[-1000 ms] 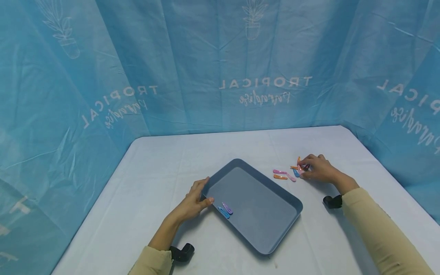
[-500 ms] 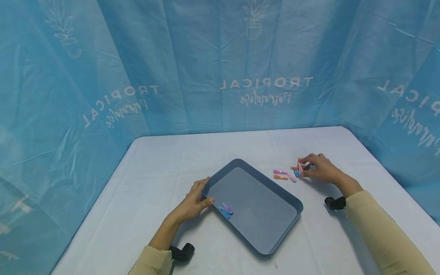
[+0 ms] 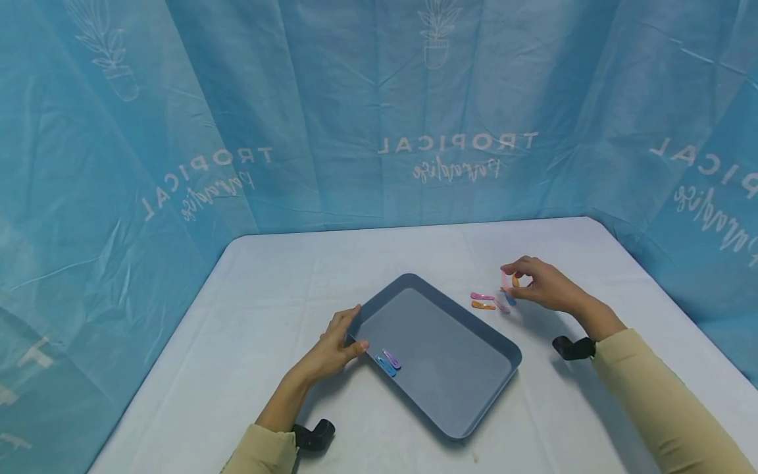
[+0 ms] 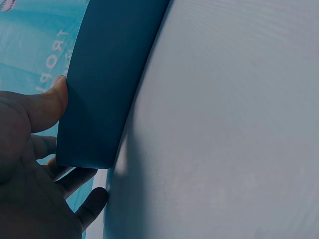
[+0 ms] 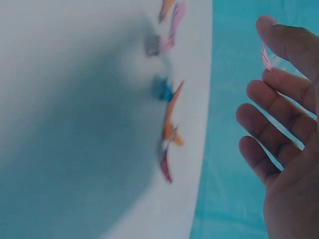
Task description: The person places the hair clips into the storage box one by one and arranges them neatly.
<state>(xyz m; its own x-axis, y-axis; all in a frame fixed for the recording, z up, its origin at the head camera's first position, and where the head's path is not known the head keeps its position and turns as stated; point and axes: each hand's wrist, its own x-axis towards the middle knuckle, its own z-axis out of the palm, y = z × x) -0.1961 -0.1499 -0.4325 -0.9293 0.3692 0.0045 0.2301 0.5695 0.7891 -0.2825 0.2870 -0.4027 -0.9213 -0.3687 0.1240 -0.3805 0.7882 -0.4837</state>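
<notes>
In the head view, my left hand (image 3: 328,349) holds the left corner of a grey-blue tray (image 3: 429,288), thumb at the rim on one side and fingers on the other. The left wrist view shows the thumb against the tray's wall (image 4: 109,74). Inside the tray lie a blue hair clip (image 3: 385,366) and a purple hair clip (image 3: 391,359), side by side. My right hand (image 3: 547,286) pinches a pink hair clip (image 5: 265,57) between thumb and index finger, raised over the small group of clips. Its other fingers are spread and hold nothing.
On the white table (image 3: 284,276), right of the tray, lie more hair clips: a pink clip (image 3: 482,296), an orange clip (image 3: 483,305) and a blue clip (image 3: 508,297). A dark red clip (image 5: 166,167) shows in the right wrist view. A blue printed curtain (image 3: 331,131) surrounds the table.
My right hand has lifted off the clips and shifted slightly left with the pink hair clip between its fingertips. The left hand and tray have not moved.
</notes>
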